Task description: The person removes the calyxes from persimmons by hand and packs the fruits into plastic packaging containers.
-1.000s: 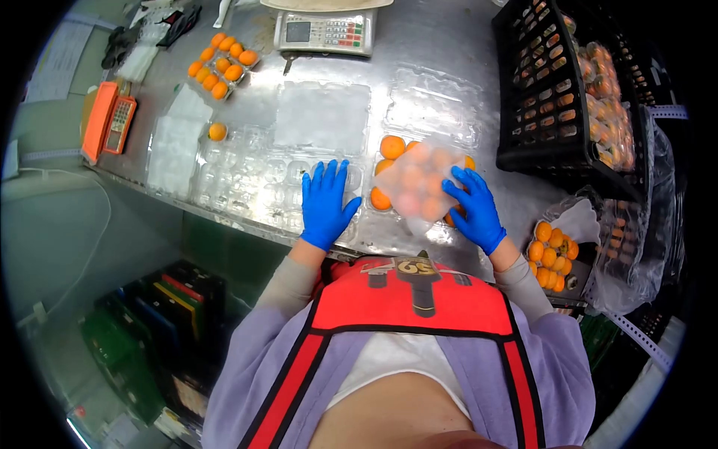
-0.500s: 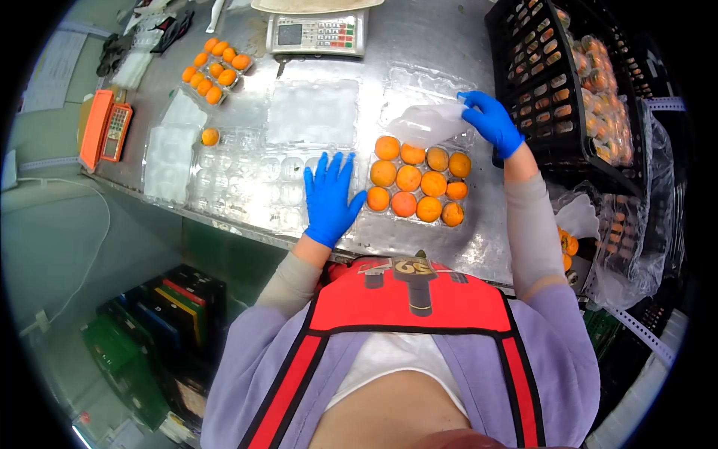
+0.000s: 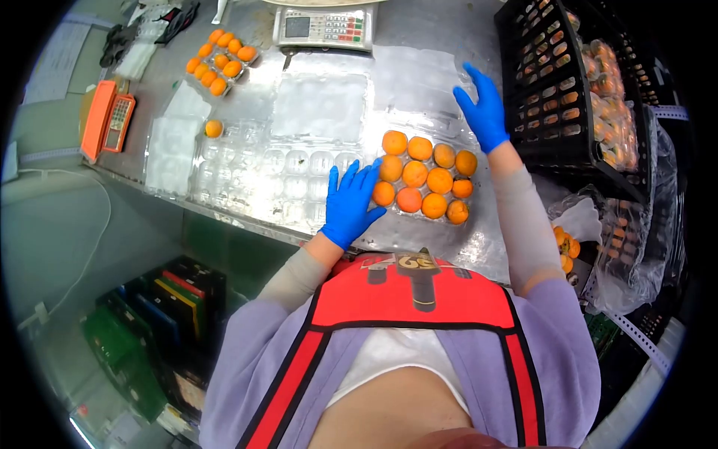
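Note:
A clear plastic tray filled with several orange fruits lies open on the metal table, its clear lid part behind it. A thin white sheet is spread over that lid part. My left hand, in a blue glove, has its fingers spread at the left edge of the filled tray and holds nothing. To the right of the sheet is my right hand, also gloved in blue, with thumb and fingers apart and nothing held. An unfilled clear tray sits left of the fruit, with a white sheet on its lid part.
A scale stands at the back. A black crate of packed fruit is at the right. Far left are an orange device, white sheets and another fruit tray. One fruit lies near it.
The white sheet was lifted off the fruit and now lies flat on the lid part behind. My right hand moved up and let it go. My left hand shifted right, to the tray's edge.

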{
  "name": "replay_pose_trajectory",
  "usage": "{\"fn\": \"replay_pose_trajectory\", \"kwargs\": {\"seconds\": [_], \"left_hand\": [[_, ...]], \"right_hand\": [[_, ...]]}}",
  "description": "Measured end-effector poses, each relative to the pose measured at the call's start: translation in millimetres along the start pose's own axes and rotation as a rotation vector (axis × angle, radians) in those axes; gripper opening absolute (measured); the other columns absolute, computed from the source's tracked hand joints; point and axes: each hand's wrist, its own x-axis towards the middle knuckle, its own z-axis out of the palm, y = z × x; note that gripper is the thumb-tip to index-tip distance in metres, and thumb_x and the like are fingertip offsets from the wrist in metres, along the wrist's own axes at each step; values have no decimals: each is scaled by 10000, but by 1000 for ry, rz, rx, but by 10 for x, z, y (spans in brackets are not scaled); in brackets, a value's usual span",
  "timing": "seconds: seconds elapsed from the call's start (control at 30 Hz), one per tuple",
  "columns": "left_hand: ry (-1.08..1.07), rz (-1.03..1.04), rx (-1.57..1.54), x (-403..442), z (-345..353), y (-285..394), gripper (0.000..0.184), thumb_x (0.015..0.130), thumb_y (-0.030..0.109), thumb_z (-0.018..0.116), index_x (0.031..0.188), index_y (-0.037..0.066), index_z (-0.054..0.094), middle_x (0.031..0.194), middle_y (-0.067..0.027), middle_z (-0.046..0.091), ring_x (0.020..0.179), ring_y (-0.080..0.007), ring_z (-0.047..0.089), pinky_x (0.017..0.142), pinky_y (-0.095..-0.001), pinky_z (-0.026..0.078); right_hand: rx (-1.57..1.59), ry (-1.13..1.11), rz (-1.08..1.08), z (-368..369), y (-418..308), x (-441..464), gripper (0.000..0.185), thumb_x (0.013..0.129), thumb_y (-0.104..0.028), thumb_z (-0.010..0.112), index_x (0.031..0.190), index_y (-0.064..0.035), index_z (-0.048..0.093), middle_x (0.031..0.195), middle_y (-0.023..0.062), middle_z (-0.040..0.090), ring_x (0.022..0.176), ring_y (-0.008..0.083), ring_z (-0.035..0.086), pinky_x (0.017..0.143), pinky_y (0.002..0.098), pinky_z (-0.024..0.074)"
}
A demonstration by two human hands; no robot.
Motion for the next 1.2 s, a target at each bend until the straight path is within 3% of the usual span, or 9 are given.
{"fn": "replay_pose_trajectory", "kwargs": {"seconds": [0.37,0.43,0.57,0.7,0.8,0.87,0.93,1.0,1.2], "left_hand": [[14,254,-29,255,27,404,526,681,296,710,1149,99,570,1383,-117,379,1330,-333,269,1067,-523,207],[5,280,2,304,39,412,487,678,282,706,1111,95,583,1377,-116,386,1327,-332,277,1064,-521,212],[10,328,79,349,113,387,394,665,245,696,1016,89,609,1349,-113,422,1319,-328,297,1055,-515,232],[8,333,35,382,99,283,435,674,278,701,1044,65,614,1375,-125,383,1349,-330,233,1078,-525,172],[55,229,-197,348,-129,268,451,734,284,686,1110,56,589,1350,-107,428,1316,-302,312,1058,-481,254],[-136,-62,-1264,344,-299,236,522,798,316,657,1229,59,515,1318,-78,471,1246,-253,418,1012,-399,349],[-152,-132,-1430,393,-403,144,601,833,332,630,1326,64,412,1293,-70,492,1166,-211,495,973,-332,397],[-312,-179,-2183,424,-534,128,637,831,317,633,1351,60,368,1297,-108,481,1161,-240,504,975,-355,404],[-320,-138,-2346,407,-732,177,652,823,301,638,1355,53,355,1290,-147,474,1156,-274,511,994,-376,416]], "right_hand": [[87,111,501,-382,-34,-2053,478,881,-113,567,1323,-19,410,1315,119,464,1192,204,455,993,307,360],[510,112,739,-342,-237,-2080,458,911,-155,543,1331,-35,406,1219,91,519,1071,151,503,912,268,406],[630,126,711,-286,-361,-1877,445,918,-192,546,1327,-62,426,989,23,552,825,72,483,759,213,420],[265,-46,649,-259,-130,-1556,493,875,-265,587,1297,-46,457,1191,143,556,1076,224,538,928,315,414],[159,57,401,-152,-81,-1161,492,859,-273,603,1285,-62,479,1196,148,558,1096,256,533,932,335,416],[140,-39,329,-80,-183,-832,486,856,-277,606,1282,-75,486,1213,151,547,1110,268,524,939,343,413],[132,-137,250,99,-262,-571,481,853,-281,609,1278,-89,494,1229,154,536,1124,281,515,946,352,411],[-27,-267,102,303,-303,-369,484,842,-279,622,1277,-112,494,1251,163,513,1130,302,505,960,355,405],[-369,-501,-46,542,-199,-180,518,868,-452,507,1262,-116,499,1284,167,496,1137,316,501,973,390,402]]}}
